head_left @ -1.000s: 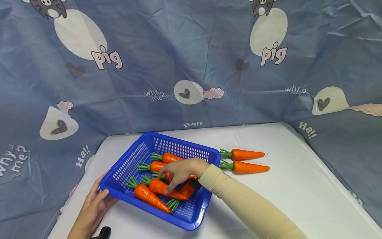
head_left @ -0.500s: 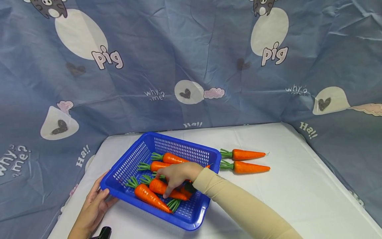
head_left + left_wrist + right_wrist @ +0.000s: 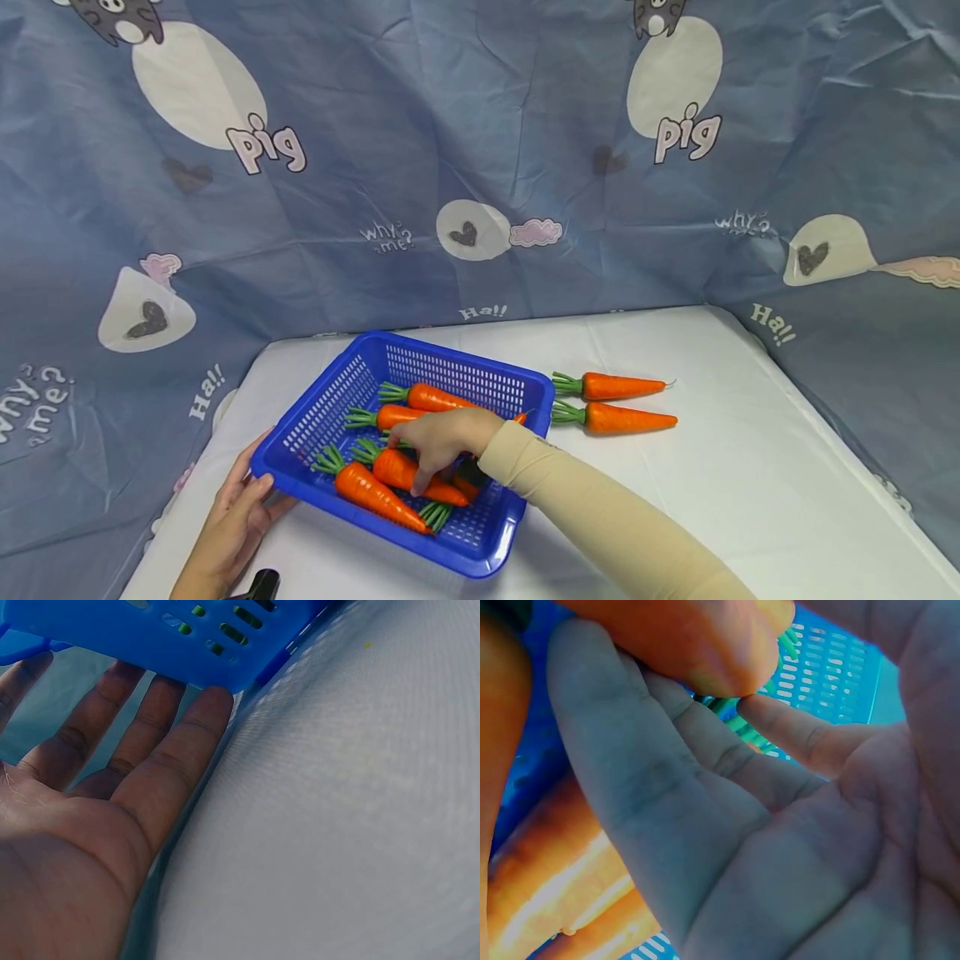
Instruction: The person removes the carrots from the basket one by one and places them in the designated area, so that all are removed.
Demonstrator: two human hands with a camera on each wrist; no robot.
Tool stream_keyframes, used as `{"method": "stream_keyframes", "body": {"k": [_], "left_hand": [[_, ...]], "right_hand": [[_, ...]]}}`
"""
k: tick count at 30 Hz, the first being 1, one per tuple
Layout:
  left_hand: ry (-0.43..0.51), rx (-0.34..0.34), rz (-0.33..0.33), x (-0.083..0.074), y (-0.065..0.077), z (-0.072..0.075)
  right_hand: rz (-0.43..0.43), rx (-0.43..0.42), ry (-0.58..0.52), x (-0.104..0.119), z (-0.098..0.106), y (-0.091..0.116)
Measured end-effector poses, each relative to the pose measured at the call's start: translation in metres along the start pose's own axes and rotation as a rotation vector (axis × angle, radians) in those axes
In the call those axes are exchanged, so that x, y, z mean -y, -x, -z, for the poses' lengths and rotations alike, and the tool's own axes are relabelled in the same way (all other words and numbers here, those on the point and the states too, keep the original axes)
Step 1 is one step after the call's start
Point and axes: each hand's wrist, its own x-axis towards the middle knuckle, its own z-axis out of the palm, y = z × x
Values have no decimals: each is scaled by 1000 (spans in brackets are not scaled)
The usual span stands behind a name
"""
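Observation:
The blue slotted basket (image 3: pixel 457 379) holds several orange carrots with green stalk ends. My left hand (image 3: pixel 236 512) holds its near left corner, thumb on the rim and the other fingers along the outside; in the left wrist view those fingers reach up to the basket wall. Inside the basket, my right hand (image 3: pixel 442 437) grips a carrot (image 3: pixel 393 468), its thumb over the near side and its fingers on the far side. The right wrist view has this carrot (image 3: pixel 720 652) between thumb and fingers. One carrot (image 3: pixel 378 497) lies in front of it; others behind are partly hidden by my hand.
Two carrots (image 3: pixel 622 386) lie side by side on the white tabletop (image 3: pixel 720 483) to the right of the basket, stalks toward it. A blue patterned cloth (image 3: pixel 487 150) hangs behind and along both sides of the table.
My right hand has moved slightly left and down among the carrots, and the tip of a carrot at the basket's right side has come into sight. The left hand and the basket stay put.

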Motion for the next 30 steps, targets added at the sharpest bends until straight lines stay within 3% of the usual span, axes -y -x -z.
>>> {"method": "stream_keyframes", "body": {"k": [10,18,25,30], "left_hand": [[20,-3,3,1,0,0],[22,0,1,1,0,1],[26,23,-15,2,1,2],[22,25,-12,2,-1,1]], "right_hand": [[17,31,-184,-4,9,8],[35,33,-183,-8,15,12],[56,7,-115,-11,20,18],[67,-4,-142,-14,24,25]]}}
